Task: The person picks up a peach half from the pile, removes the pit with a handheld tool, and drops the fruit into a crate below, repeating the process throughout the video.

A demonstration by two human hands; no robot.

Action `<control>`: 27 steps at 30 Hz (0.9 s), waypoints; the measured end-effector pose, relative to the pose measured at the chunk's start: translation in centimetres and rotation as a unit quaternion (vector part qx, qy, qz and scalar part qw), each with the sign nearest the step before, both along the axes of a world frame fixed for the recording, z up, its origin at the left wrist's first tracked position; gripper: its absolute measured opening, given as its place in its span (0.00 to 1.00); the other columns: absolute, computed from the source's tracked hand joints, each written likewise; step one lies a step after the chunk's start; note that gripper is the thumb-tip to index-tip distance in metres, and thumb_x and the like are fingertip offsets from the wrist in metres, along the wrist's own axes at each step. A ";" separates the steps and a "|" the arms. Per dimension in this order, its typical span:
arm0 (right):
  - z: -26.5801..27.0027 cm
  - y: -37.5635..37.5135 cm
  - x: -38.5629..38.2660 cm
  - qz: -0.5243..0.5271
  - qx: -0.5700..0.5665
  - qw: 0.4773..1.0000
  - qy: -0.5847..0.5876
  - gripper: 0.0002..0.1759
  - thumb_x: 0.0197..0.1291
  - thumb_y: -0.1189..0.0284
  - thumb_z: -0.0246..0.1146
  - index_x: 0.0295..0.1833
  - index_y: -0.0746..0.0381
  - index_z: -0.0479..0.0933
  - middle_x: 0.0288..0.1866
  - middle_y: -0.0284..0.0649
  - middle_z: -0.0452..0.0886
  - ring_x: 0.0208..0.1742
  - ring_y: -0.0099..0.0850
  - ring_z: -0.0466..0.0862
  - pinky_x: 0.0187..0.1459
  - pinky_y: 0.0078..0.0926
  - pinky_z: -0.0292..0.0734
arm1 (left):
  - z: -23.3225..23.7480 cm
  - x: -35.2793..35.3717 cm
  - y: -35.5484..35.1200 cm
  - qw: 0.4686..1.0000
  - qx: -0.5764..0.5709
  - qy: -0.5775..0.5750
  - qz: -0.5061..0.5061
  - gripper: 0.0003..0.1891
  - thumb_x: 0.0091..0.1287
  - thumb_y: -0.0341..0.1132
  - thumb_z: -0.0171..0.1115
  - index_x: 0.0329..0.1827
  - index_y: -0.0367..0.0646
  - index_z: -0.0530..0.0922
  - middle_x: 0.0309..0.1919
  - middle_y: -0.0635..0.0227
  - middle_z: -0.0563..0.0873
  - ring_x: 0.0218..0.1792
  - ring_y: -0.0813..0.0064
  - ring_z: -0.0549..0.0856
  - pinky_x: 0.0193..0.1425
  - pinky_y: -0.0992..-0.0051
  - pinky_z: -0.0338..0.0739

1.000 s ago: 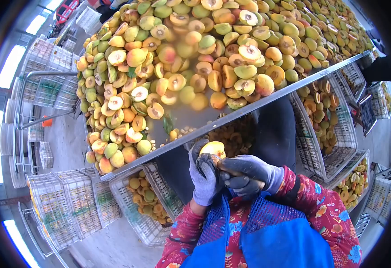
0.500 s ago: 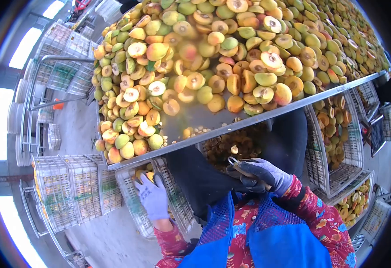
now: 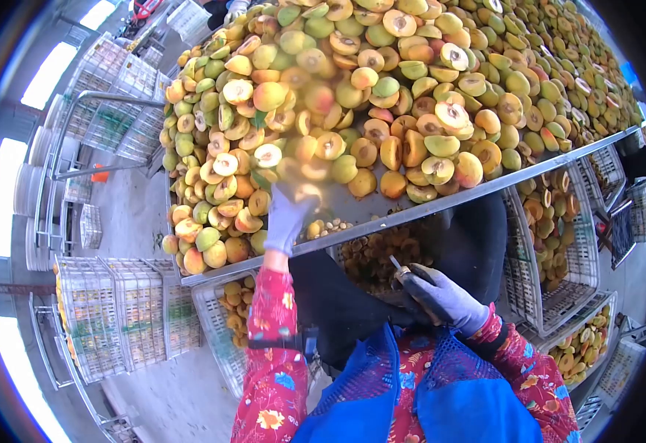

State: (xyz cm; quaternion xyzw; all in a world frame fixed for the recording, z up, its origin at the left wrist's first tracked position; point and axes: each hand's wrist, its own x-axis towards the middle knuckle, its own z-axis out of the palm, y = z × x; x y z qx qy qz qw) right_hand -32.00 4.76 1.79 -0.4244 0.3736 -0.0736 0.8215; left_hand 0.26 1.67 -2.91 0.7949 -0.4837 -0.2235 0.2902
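Left hand (image 3: 287, 215), grip too blurred to tell, is at halved fruit (image 3: 267, 155) heaped on the counter (image 3: 478, 177); right hand (image 3: 445, 297), closed round a metal-tipped tool (image 3: 403, 272), should hold it well clear.

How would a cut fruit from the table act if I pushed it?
A fruit half would probably rock or roll on its rounded back. Its bare cut flesh might feel slippery. The pile looks loose, so some could tumble too.
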 end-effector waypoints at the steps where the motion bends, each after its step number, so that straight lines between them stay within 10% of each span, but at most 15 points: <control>1: -0.2 0.1 0.5 0.001 -0.062 0.998 0.006 0.17 0.75 0.57 0.54 0.49 0.61 0.73 0.23 0.28 0.72 0.20 0.16 0.70 0.21 0.19 0.66 | -3.8 1.0 0.9 0.969 -0.120 0.216 -0.016 0.21 0.65 0.30 0.64 0.59 0.34 0.69 0.47 0.62 0.83 0.44 0.72 0.85 0.47 0.76 0.82; 5: 0.2 0.6 2.6 -0.009 -0.343 0.939 0.027 0.11 0.73 0.66 0.55 0.46 0.64 0.70 0.26 0.47 0.79 0.25 0.45 0.83 0.25 0.39 0.73 | 1.6 -5.1 5.9 0.857 -0.021 0.504 0.105 0.20 0.67 0.29 0.63 0.61 0.36 0.73 0.49 0.64 0.83 0.43 0.74 0.86 0.41 0.78 0.84; 6: 0.1 0.8 3.1 -0.009 -0.447 0.894 0.028 0.11 0.71 0.68 0.56 0.43 0.65 0.68 0.24 0.54 0.78 0.27 0.53 0.82 0.25 0.45 0.73 | 2.2 -6.1 7.0 0.902 -0.039 0.429 0.025 0.21 0.69 0.33 0.62 0.64 0.36 0.73 0.50 0.63 0.84 0.44 0.72 0.86 0.41 0.77 0.84; 9: 1.2 1.4 3.8 0.043 -0.488 0.866 0.105 0.11 0.70 0.69 0.57 0.43 0.67 0.67 0.21 0.53 0.76 0.23 0.54 0.79 0.22 0.47 0.69 | 1.0 -8.8 8.3 0.729 -0.081 0.671 0.103 0.22 0.76 0.45 0.54 0.61 0.34 0.74 0.49 0.60 0.84 0.45 0.69 0.86 0.51 0.74 0.83; 17: 0.7 3.0 3.3 0.013 -0.529 0.843 0.101 0.14 0.69 0.67 0.57 0.44 0.68 0.65 0.18 0.49 0.76 0.20 0.50 0.80 0.20 0.46 0.71 | 2.2 -13.0 10.7 0.890 -0.154 0.424 0.063 0.19 0.79 0.38 0.51 0.62 0.31 0.72 0.49 0.58 0.83 0.50 0.71 0.83 0.58 0.70 0.79; 21: 1.1 3.5 3.5 0.025 -0.505 0.857 0.100 0.13 0.69 0.69 0.56 0.45 0.68 0.64 0.19 0.50 0.76 0.21 0.51 0.80 0.20 0.46 0.71 | 1.4 -13.9 12.0 0.970 -0.208 0.125 0.016 0.20 0.80 0.36 0.49 0.67 0.30 0.69 0.59 0.56 0.78 0.56 0.70 0.80 0.60 0.72 0.76; 27: 0.3 3.0 3.3 -0.012 -0.216 0.976 -0.023 0.14 0.72 0.62 0.53 0.43 0.64 0.68 0.17 0.42 0.73 0.16 0.40 0.77 0.16 0.36 0.68 | 3.7 -15.3 10.8 0.961 -0.196 0.194 0.011 0.17 0.79 0.39 0.46 0.59 0.33 0.71 0.47 0.58 0.81 0.48 0.70 0.81 0.54 0.72 0.76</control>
